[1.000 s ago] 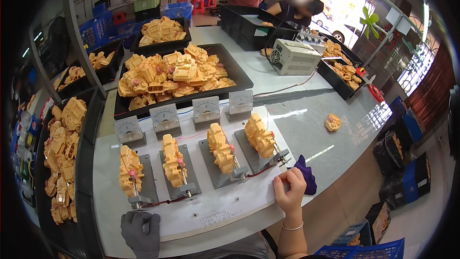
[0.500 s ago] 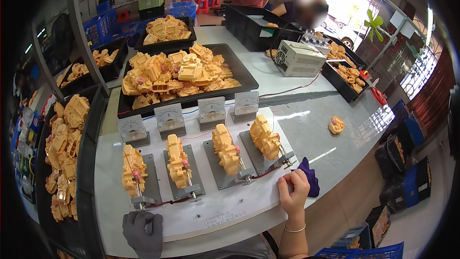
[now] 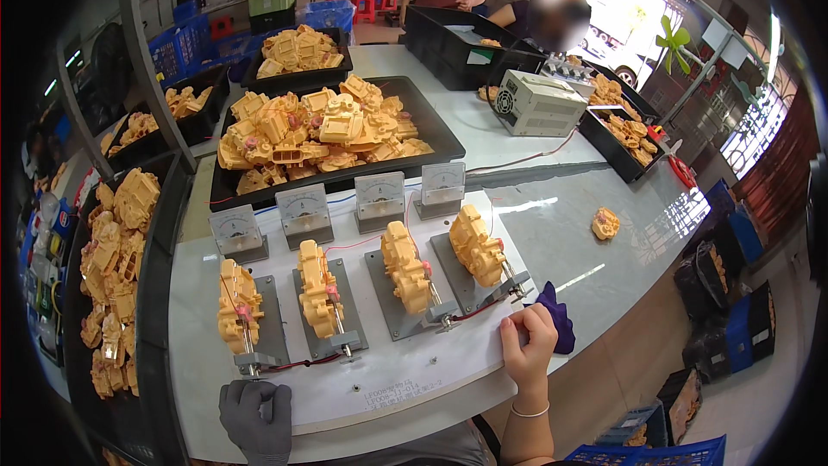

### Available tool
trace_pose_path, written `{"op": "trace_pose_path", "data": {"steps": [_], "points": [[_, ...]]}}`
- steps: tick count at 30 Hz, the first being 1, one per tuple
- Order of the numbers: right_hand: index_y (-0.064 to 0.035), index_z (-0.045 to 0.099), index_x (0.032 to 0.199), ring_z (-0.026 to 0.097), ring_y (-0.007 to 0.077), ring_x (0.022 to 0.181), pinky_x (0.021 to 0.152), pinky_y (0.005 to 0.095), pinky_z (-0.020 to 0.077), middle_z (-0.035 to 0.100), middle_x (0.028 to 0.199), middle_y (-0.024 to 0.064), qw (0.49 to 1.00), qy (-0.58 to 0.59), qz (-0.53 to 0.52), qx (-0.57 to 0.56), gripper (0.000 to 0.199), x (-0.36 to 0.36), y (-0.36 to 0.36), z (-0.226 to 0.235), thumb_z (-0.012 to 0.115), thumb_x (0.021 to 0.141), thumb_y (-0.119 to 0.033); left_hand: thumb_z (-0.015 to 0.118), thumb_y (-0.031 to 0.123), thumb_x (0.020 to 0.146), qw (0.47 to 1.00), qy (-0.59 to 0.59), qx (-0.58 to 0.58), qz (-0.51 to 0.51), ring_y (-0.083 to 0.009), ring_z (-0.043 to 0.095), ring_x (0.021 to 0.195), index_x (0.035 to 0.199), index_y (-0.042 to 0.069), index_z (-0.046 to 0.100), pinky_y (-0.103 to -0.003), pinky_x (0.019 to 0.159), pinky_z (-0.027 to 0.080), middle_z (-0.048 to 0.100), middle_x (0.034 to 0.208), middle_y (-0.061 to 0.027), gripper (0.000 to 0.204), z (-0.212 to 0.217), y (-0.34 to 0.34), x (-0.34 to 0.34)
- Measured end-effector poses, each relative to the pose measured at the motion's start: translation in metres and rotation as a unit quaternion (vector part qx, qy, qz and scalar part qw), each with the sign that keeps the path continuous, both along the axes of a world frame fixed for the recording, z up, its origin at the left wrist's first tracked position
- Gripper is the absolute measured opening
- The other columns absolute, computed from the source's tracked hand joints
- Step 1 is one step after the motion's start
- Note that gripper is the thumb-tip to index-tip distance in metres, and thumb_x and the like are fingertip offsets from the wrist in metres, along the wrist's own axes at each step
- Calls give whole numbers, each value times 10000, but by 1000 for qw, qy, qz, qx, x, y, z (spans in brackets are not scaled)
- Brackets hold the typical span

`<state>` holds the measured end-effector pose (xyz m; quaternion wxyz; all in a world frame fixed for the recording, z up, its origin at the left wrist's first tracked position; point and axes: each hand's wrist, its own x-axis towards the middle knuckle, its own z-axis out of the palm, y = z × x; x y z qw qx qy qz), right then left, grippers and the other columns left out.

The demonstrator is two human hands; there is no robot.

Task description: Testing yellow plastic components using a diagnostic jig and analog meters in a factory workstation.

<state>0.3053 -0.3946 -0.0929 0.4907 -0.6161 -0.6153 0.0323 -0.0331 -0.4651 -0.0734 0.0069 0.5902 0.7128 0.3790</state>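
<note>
My left hand, in a grey glove, rests with fingers curled at the table's front edge, just below the leftmost metal clamp. My bare right hand is closed beside the rightmost clamp, next to a crumpled purple cloth. Whatever either hand may hold is hidden. Several yellow plastic gearbox-like housings stand in a row on grey plates: the leftmost housing, two middle housings, and the rightmost housing. Behind them is a row of dial meters, including the leftmost meter.
A large black tray heaped with yellow housings stands behind the meters; another long tray is at left. One loose housing lies at right. A beige power-supply box stands farther back. Two people are across the table.
Both my hands stay in place, and the housings remain in their clamps. The standing person across the table has brought a hand forward. The view has shifted very slightly.
</note>
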Motion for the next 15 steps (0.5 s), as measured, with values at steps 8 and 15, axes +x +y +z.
{"op": "trace_pose_path", "data": {"steps": [8, 15], "points": [[-9, 597, 680, 518, 246, 620, 556, 345, 393, 531, 662, 101, 1000, 1, -1, -3, 102, -1, -1, 2, 664, 748, -46, 717, 27, 723, 1000, 2, -6, -2, -256, 537, 717, 723, 16, 564, -375, 639, 435, 535, 729, -100, 153, -1, -1, -2], [-11, 594, 680, 515, 248, 621, 562, 347, 392, 530, 667, 101, 1000, 1, 0, 1, 104, -1, -1, 1, 663, 750, -45, 718, 30, 722, 1000, 8, 1, 0, -256, 546, 718, 726, 17, 567, -372, 638, 444, 538, 738, -100, 151, -2, -1, -2]]}}
